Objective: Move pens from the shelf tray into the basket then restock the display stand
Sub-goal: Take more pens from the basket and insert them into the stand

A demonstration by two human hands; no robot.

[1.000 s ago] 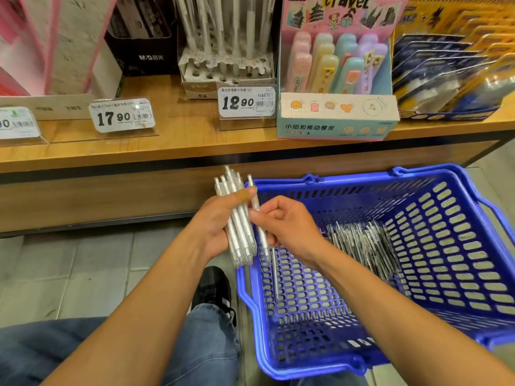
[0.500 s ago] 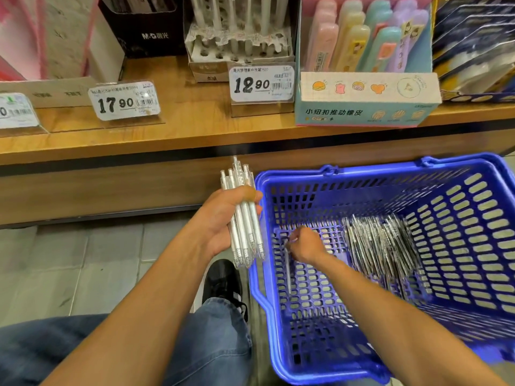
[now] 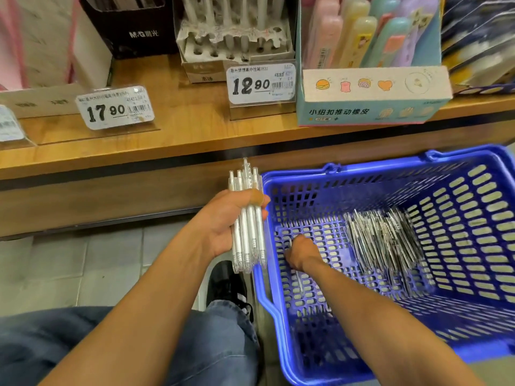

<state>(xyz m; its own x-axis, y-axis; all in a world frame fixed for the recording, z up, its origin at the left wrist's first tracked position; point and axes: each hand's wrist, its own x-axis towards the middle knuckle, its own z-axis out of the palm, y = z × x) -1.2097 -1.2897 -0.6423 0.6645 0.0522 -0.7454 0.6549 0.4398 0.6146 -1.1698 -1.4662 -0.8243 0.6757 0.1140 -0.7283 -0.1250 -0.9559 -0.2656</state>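
Note:
My left hand (image 3: 223, 221) is closed around a bundle of several clear white pens (image 3: 248, 218), held upright just left of the blue basket's rim (image 3: 334, 175). My right hand (image 3: 302, 250) is down inside the basket near its left wall, fingers curled on a single pen (image 3: 299, 282) that rests against the basket floor. A pile of several similar pens (image 3: 384, 240) lies in the middle of the basket. The white display stand (image 3: 234, 43), with rows of holes and a few pens standing in it, sits on the wooden shelf (image 3: 178, 129) above.
Price tags 17.90 (image 3: 115, 108) and 12.90 (image 3: 260, 83) stand along the shelf front. A pastel eraser box (image 3: 370, 93) is right of the stand, a black box (image 3: 131, 26) to its left. My jeans knee (image 3: 217, 344) and black shoe (image 3: 225, 282) are beside the basket.
My right hand drew one pen from the bundle in my left hand and carried it down into the basket. The left hand stayed beside the rim with the bundle.

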